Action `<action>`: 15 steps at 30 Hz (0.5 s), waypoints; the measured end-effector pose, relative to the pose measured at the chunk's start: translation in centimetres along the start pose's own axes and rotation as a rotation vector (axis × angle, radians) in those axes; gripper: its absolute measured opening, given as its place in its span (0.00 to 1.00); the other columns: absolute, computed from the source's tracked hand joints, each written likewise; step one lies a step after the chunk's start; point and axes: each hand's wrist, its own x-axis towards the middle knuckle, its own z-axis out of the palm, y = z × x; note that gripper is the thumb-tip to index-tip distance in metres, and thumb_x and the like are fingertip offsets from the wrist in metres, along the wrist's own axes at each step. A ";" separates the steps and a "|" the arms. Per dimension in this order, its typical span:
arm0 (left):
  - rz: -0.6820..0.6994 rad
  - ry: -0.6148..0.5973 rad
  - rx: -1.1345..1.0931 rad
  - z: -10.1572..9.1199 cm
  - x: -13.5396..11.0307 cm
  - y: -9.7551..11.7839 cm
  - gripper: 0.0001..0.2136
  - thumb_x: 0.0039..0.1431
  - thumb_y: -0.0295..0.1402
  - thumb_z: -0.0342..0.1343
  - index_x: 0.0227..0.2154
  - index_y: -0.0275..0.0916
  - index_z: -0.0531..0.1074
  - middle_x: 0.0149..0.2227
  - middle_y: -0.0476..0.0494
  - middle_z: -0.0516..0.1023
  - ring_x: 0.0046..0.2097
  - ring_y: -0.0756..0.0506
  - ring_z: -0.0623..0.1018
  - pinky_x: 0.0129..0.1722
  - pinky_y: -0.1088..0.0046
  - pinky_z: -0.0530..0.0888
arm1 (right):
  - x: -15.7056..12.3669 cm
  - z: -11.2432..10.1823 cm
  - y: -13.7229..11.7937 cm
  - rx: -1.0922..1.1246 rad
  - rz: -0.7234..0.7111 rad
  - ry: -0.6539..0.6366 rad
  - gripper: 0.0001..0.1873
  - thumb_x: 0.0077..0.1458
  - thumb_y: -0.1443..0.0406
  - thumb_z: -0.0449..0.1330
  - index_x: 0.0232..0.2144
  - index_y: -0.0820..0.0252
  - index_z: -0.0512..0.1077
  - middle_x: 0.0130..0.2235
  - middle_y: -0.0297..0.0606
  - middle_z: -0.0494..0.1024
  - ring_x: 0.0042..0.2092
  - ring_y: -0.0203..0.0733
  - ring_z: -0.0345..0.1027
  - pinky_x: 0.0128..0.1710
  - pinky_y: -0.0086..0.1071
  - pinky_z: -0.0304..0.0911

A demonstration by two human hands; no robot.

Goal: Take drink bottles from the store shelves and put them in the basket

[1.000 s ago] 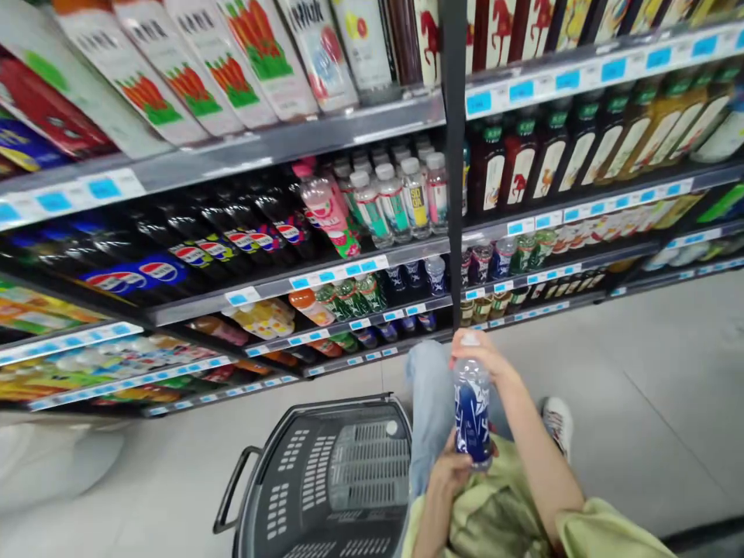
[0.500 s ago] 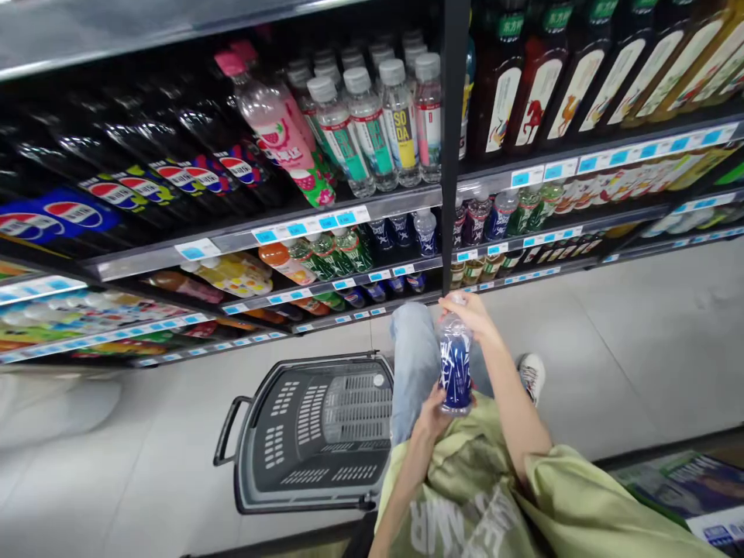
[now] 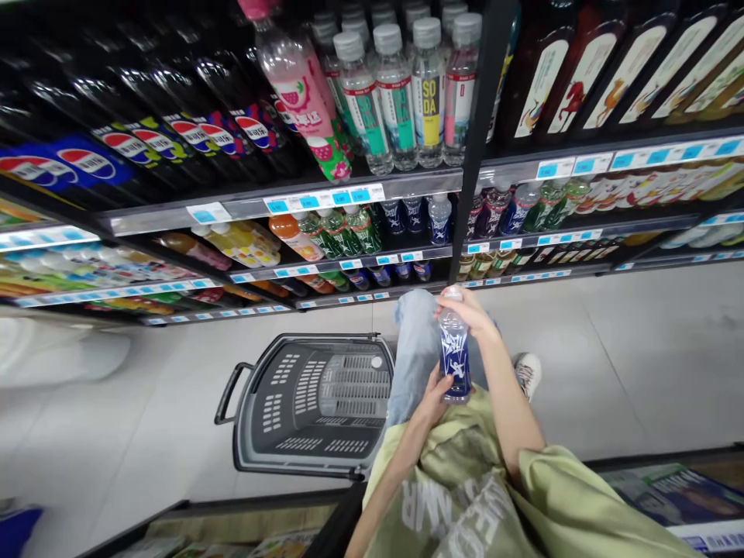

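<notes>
In front of my body I hold a clear drink bottle [image 3: 454,353] with a dark blue label and white lettering. My left hand [image 3: 433,393] is wrapped round its lower part, the thumb lying on the label. Fingers of my right hand [image 3: 468,311] close round the neck just below the cap; part of the neck is hidden behind them. The bottle is nearly upright in the picture, its cap towards the shelves. A grey shopping basket [image 3: 284,457] with a black handle stands on the floor to the left of my legs.
Shelves [image 3: 407,184] of drinks run across the front, with cola bottles [image 3: 139,147] at left, soda bottles [image 3: 395,101] mid-shelf and dark tea bottles [image 3: 587,77] at right. Tiled floor [image 3: 604,333] lies below. Behind me is a low display [image 3: 244,535] with packages.
My view has shifted, bringing the shelves larger and the display behind me into sight. The bottle has turned slightly, showing more of its label lettering. Both hands keep their hold.
</notes>
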 end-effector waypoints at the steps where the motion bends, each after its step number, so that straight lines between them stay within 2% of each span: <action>1: -0.014 -0.008 -0.011 0.0 0.1 0.1 0.29 0.56 0.53 0.62 0.52 0.38 0.67 0.46 0.30 0.81 0.48 0.30 0.82 0.38 0.58 0.78 | 0.0 -0.2 0.0 0.017 0.000 -0.026 0.29 0.35 0.53 0.79 0.34 0.54 0.70 0.24 0.30 0.78 0.28 0.46 0.79 0.26 0.32 0.70; 5: -0.081 -0.076 -0.026 -0.1 -0.2 1.1 0.34 0.51 0.59 0.61 0.52 0.36 0.70 0.44 0.29 0.82 0.48 0.29 0.81 0.39 0.53 0.78 | -0.3 -0.5 0.5 0.139 -0.022 -0.214 0.26 0.39 0.55 0.77 0.36 0.53 0.68 0.23 0.26 0.76 0.29 0.45 0.78 0.30 0.35 0.74; 9: -0.130 -0.019 -0.038 0.0 -1.0 1.7 0.37 0.44 0.66 0.61 0.50 0.43 0.73 0.45 0.34 0.83 0.45 0.30 0.82 0.39 0.54 0.80 | -0.4 0.4 1.9 0.289 -0.044 -0.365 0.22 0.44 0.57 0.75 0.37 0.53 0.68 0.23 0.24 0.73 0.27 0.42 0.76 0.32 0.35 0.75; 12: -0.130 0.036 -0.068 0.5 -1.2 1.5 0.40 0.37 0.65 0.65 0.50 0.44 0.72 0.44 0.36 0.83 0.44 0.29 0.84 0.38 0.53 0.81 | 0.0 1.1 2.5 0.252 0.012 -0.374 0.21 0.47 0.56 0.74 0.39 0.54 0.70 0.26 0.28 0.78 0.29 0.43 0.77 0.32 0.35 0.76; 15: -0.093 0.145 -0.038 0.9 -1.0 1.3 0.39 0.37 0.64 0.68 0.49 0.45 0.70 0.43 0.37 0.83 0.44 0.28 0.84 0.37 0.53 0.80 | 0.5 1.4 2.7 0.101 0.074 -0.282 0.23 0.46 0.57 0.76 0.40 0.55 0.72 0.28 0.32 0.81 0.31 0.44 0.79 0.30 0.34 0.75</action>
